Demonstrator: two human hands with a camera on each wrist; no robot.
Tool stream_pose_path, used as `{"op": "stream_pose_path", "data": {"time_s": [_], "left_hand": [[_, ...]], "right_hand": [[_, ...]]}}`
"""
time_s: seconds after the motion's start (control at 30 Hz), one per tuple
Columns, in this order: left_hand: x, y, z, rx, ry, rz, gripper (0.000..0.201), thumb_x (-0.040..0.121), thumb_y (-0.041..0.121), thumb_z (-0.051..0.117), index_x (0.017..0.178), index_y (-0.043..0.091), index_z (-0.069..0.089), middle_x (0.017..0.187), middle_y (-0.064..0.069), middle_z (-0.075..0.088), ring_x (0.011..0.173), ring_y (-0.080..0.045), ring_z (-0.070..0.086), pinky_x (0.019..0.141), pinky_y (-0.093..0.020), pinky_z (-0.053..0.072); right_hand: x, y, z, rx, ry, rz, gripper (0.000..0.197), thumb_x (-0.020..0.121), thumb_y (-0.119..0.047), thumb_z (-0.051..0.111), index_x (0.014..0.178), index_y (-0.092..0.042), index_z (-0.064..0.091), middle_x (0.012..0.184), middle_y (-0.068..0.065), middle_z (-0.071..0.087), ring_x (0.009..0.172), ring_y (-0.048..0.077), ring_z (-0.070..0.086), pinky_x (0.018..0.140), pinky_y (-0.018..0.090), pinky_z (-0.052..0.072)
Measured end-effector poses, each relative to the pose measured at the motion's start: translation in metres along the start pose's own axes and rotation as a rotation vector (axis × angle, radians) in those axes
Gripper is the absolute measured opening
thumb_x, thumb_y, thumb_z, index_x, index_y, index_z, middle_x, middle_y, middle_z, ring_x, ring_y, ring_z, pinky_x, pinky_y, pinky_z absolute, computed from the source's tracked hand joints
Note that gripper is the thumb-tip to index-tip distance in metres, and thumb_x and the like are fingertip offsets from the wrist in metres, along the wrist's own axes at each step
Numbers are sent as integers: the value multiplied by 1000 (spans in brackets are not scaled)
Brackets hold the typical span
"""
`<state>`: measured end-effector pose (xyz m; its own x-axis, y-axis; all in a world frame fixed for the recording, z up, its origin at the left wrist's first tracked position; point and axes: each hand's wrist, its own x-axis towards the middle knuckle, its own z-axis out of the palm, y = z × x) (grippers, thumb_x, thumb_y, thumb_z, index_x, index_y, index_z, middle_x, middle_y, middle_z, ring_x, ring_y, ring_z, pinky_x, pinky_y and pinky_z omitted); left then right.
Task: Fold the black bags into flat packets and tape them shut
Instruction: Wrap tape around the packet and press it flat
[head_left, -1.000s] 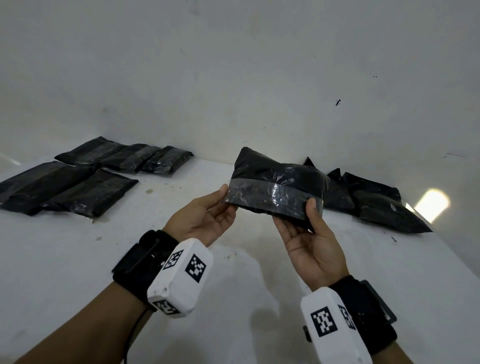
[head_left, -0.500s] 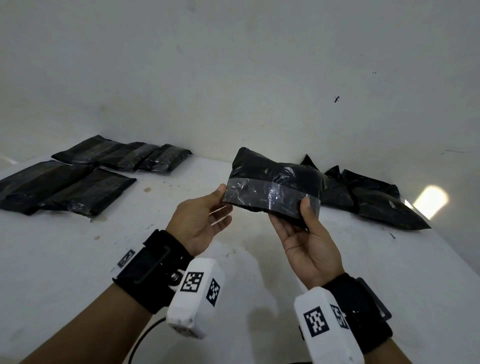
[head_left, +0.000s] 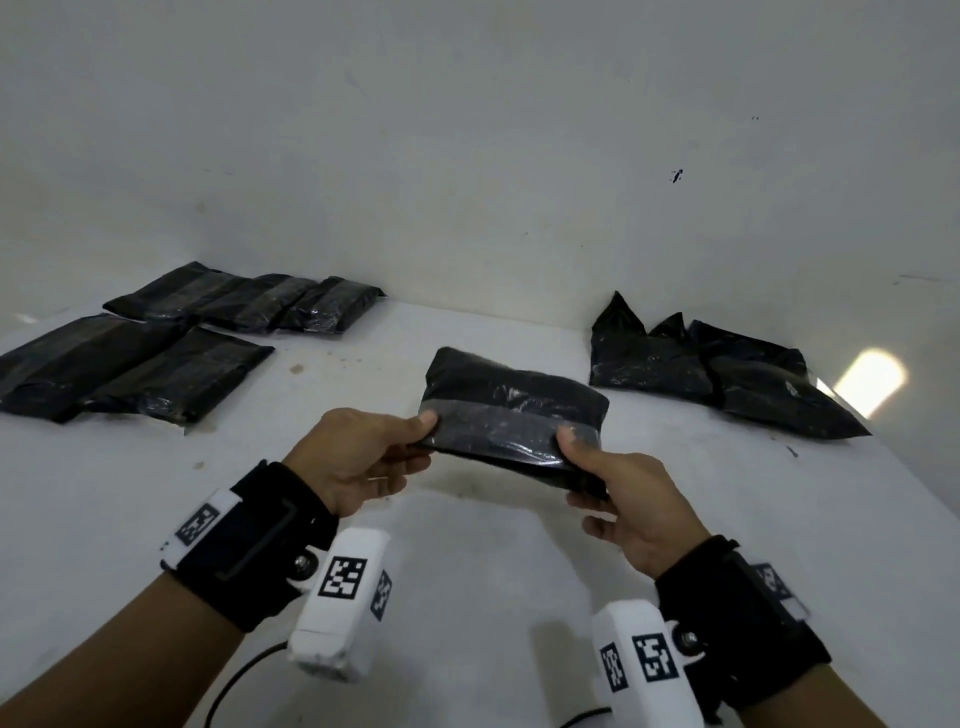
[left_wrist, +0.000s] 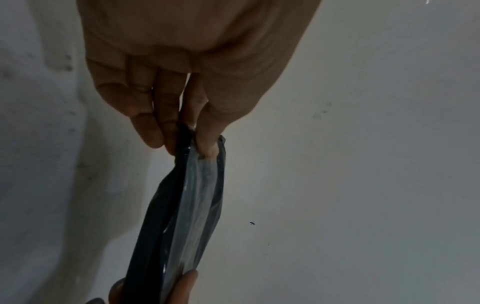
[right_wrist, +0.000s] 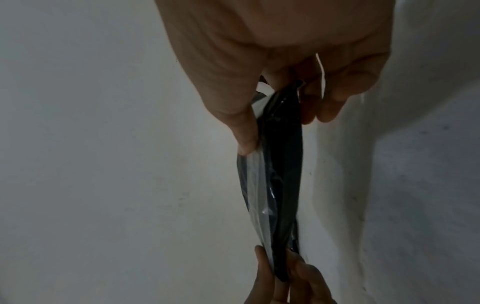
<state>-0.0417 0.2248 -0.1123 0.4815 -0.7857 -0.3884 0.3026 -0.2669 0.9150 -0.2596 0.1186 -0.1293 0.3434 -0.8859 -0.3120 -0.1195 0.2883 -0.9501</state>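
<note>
5 taped packets (head_left: 156, 343) are lying at the table's (head_left: 467, 571) far left. The left hand (head_left: 358, 457) is pinching the folded black bag's (head_left: 519, 400) left end, thumb on its clear tape band (head_left: 498, 423). The right hand (head_left: 631, 504) is pinching the right end above the table. Unfolded bags (head_left: 727, 379) are lying far right.

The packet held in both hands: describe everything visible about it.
The packet is glossy, crinkled black plastic folded into a flat, slightly puffy rectangle, with a strip of clear tape along its near side. It is held above the white table, roughly level, the left hand pinching one end and the right hand the other.
</note>
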Motion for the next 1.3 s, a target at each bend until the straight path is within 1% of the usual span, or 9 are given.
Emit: {"op": "stream_pose_path", "data": {"time_s": [0.23,0.4,0.53,0.63,0.87,1.0,1.13,1.2,1.3], "left_hand": [[1,-16,-19,207,-67,-162,22,85,22,73,94,3,69,81,-11,68,66,-21,65,50,-24,41],[4,-20,-23,494,-13,-102,23,84,24,76,80,4,66,72,-11,54,57,-20,41,51,-23,27],[7,-22,-23,668,-53,-103,34,89,29,70,67,6,59,63,-11,52,46,-16,33,45,-17,20],[10,-23,-21,741,-67,-91,42,91,32,67,61,6,57,58,-12,58,40,-17,37,41,-16,21],[5,-23,-19,813,-63,-75,52,93,42,63,95,-11,64,69,-19,70,45,-21,50,40,-20,30],[-2,-19,-18,1046,141,278,46,93,49,57,114,9,51,92,-7,63,76,-20,56,60,-29,40],[-11,-19,9,1199,0,637,49,99,36,49,141,14,37,127,-6,48,112,-25,49,94,-39,42],[-7,-25,23,1284,-146,724,55,101,35,41,149,12,26,146,-8,35,134,-28,35,110,-39,32],[13,-32,32,1479,-283,630,70,100,46,22,156,7,3,164,-9,-2,151,-26,-5,123,-38,2]], "right_hand": [[5,6,0,-367,-92,105,50,78,-53,75,96,-7,66,71,3,59,58,17,54,50,23,32],[2,-3,3,-679,-91,92,49,85,-60,64,90,-11,58,75,1,56,56,16,55,38,13,33],[1,-4,3,-1095,-138,81,68,81,-78,49,89,-12,58,70,6,68,56,20,64,54,25,43],[2,-3,0,-1175,-159,91,78,77,-85,44,77,-9,61,63,5,69,52,22,64,63,31,55],[-7,-10,-7,-1252,-75,45,92,62,-100,30,65,-13,60,64,5,70,58,23,68,72,33,57],[-16,-17,-7,-1377,90,-275,65,83,-80,39,91,-18,55,96,2,58,91,25,58,77,37,48],[-18,-6,1,-1417,-151,-682,56,101,-48,40,148,-19,30,146,8,30,137,26,26,101,40,44],[-6,4,9,-1408,-270,-773,64,102,-50,28,157,-18,14,162,9,12,150,27,3,120,43,22],[15,14,17,-1429,-335,-700,67,102,-52,20,158,-21,-1,166,-1,-8,151,20,-18,123,48,4]]}}
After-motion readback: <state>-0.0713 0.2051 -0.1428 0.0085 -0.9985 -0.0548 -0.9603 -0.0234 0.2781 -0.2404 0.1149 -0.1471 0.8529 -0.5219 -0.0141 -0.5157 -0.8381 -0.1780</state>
